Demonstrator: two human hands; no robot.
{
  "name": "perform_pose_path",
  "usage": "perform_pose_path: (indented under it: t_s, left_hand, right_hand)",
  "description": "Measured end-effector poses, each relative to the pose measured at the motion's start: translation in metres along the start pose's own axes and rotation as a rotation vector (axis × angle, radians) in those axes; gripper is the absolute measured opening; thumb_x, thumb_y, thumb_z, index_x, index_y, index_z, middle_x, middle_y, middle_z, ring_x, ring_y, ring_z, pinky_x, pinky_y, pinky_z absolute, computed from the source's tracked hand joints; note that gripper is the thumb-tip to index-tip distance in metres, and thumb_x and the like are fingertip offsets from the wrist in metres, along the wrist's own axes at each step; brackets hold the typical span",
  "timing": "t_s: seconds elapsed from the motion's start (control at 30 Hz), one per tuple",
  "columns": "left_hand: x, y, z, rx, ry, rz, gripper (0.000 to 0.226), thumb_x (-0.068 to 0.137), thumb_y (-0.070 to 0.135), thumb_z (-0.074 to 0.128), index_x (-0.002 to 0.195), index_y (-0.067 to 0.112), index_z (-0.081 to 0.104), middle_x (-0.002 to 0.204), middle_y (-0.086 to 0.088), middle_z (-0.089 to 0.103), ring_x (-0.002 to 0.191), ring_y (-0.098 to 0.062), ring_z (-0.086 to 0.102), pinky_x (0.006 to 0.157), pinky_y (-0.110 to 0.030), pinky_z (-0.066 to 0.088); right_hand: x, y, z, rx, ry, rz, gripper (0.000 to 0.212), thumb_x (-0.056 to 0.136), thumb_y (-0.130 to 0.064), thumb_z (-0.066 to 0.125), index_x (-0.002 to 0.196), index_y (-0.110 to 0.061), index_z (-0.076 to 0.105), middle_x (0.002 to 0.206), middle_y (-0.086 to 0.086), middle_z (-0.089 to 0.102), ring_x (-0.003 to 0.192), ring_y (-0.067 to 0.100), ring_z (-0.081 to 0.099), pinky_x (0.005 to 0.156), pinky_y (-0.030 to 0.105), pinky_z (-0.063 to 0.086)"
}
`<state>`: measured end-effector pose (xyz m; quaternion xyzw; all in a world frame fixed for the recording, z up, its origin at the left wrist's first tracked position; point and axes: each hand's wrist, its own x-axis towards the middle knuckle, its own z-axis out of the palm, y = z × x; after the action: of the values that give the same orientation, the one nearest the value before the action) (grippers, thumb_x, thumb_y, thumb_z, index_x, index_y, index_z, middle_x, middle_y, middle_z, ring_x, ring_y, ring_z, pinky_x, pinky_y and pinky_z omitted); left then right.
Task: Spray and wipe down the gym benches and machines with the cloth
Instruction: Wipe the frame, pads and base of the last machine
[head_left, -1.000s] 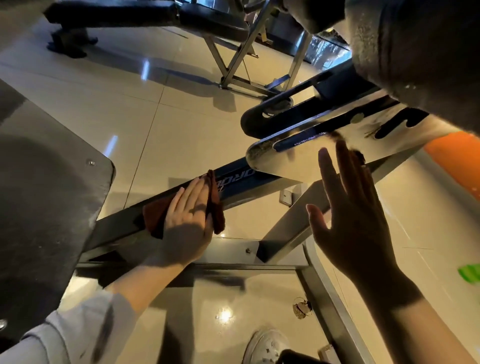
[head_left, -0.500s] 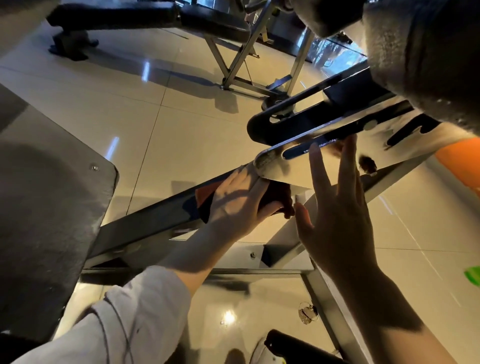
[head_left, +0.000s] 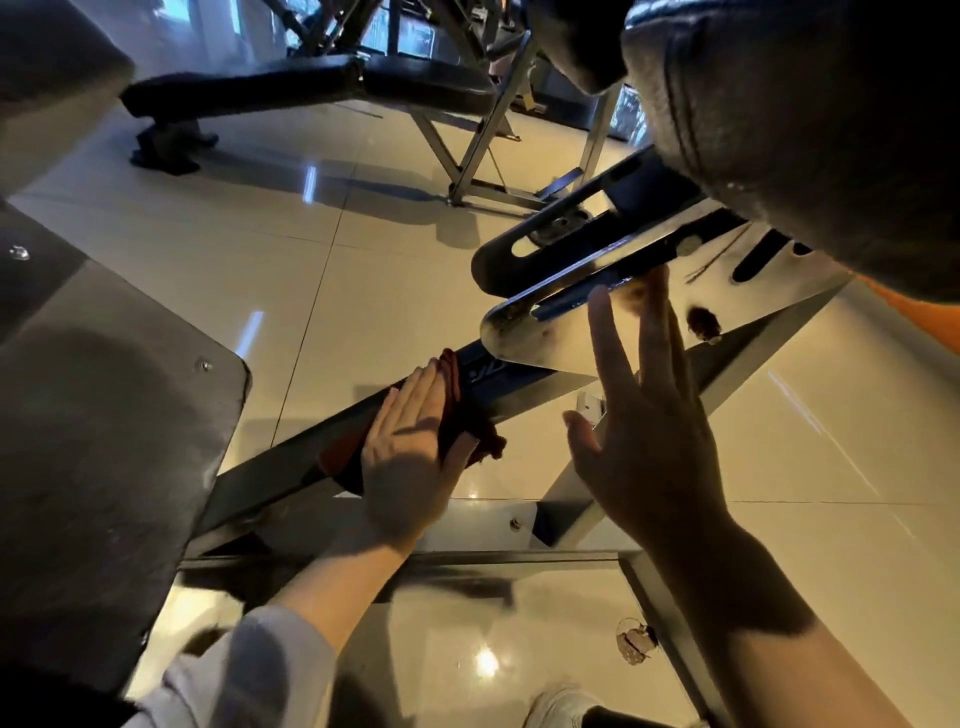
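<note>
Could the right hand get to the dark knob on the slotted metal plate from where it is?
Probably yes: the right hand is open, fingers touching the metal plate, and nothing lies between it and the knob.

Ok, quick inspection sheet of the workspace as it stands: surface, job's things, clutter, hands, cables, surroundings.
Surface: glossy tiled floor; slanted dark frame bar is being wiped.
Job's things: dark red cloth lies on the bar under the left hand; no spray bottle seen.
Clutter: small crumpled scrap on the floor by the frame.
Hands: left hand flat, pressing the cloth; right hand open, fingers spread near the slotted metal plate, contact unclear.
Cables: nothing seen.
Surroundings: padded black bench behind; grey pad at left.
</note>
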<state>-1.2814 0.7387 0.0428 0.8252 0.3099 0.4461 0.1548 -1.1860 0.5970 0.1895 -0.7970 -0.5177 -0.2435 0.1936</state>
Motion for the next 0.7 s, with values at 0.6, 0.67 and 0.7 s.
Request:
perform_pose_path:
  t_s: [0.6,0.67,0.7]
  left_hand:
    - [-0.012,-0.065,-0.030,0.114,-0.203,0.178,0.069,0.087,0.038,0.047,0.144,0.001,0.033,0.146,-0.015,0.043,0.136,-0.025,0.041,0.122,-0.032,0.007]
    - [-0.025,-0.070,-0.030,0.101,-0.181,0.064,0.067,0.087,0.035,0.049,0.142,-0.001,0.037,0.143,-0.016,0.047,0.133,-0.026,0.044,0.119,-0.035,0.018]
    - [-0.028,-0.066,-0.028,0.103,-0.156,0.027,0.065,0.087,0.035,0.051,0.141,-0.001,0.039,0.141,-0.017,0.048,0.131,-0.027,0.046,0.116,-0.038,0.025]
  right_hand:
    - [-0.001,0.005,0.012,-0.039,0.045,-0.018,0.094,0.078,-0.006,0.071,0.154,-0.016,0.016,0.160,0.019,0.003,0.148,0.035,0.009,0.108,0.052,0.039]
    - [-0.002,0.005,0.013,-0.039,0.046,-0.012,0.094,0.079,-0.006,0.071,0.154,-0.017,0.016,0.161,0.018,0.001,0.148,0.034,0.007,0.104,0.054,0.043]
    - [-0.001,0.004,0.013,-0.035,0.050,-0.009,0.094,0.078,-0.007,0.071,0.154,-0.016,0.016,0.161,0.017,0.000,0.148,0.034,0.007,0.103,0.054,0.044]
